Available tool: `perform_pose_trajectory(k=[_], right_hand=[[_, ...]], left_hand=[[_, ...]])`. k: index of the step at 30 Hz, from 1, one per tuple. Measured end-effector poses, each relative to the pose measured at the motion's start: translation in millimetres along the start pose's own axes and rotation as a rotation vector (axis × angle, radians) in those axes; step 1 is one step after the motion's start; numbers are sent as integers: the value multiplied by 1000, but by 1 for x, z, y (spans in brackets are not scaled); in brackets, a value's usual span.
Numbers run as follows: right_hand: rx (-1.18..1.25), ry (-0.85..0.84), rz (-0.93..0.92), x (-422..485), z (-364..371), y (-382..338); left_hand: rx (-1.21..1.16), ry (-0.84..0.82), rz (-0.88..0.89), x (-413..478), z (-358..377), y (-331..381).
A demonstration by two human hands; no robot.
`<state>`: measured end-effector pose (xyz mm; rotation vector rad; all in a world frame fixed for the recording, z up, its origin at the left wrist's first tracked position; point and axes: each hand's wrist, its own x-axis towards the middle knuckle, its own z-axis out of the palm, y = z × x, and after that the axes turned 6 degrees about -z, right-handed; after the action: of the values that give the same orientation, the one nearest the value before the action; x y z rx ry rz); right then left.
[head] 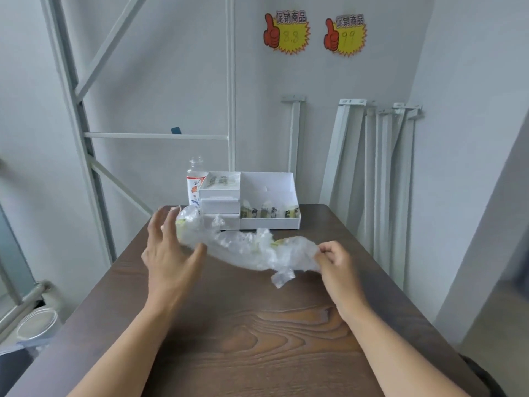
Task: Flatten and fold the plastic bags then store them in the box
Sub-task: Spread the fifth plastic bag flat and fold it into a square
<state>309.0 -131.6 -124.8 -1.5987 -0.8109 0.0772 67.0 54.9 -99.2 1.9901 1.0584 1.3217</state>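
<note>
Plastic bags (270, 212) inside white box (269, 224)

plastic bag (246, 249): clear, yellow-green print | box (269, 196): white | table (257, 339): dark brown woodgrain

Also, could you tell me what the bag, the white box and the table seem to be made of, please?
The bag: thin clear plastic film, glossy and crumpled, partly see-through. The box: matt white, with crisp thin walls, likely card, though it could be plastic. The table: dark brown with a wood grain pattern, smooth; real wood or laminate cannot be told.
</note>
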Motion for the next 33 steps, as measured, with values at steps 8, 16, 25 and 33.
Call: perform_pose_trajectory(k=[8, 16, 25, 33], right_hand=[[19, -107, -88, -17, -1, -23], [644, -312, 190, -24, 1, -32], [848, 108, 366, -13, 1, -23], [816, 272, 364, -4, -3, -10]], left_hand=[[297, -295, 710, -78, 44, 70], [-85, -339, 113, -56, 41, 57], [-198, -230, -78, -38, 22, 53], [-375, -246, -346, -17, -2, 35]])
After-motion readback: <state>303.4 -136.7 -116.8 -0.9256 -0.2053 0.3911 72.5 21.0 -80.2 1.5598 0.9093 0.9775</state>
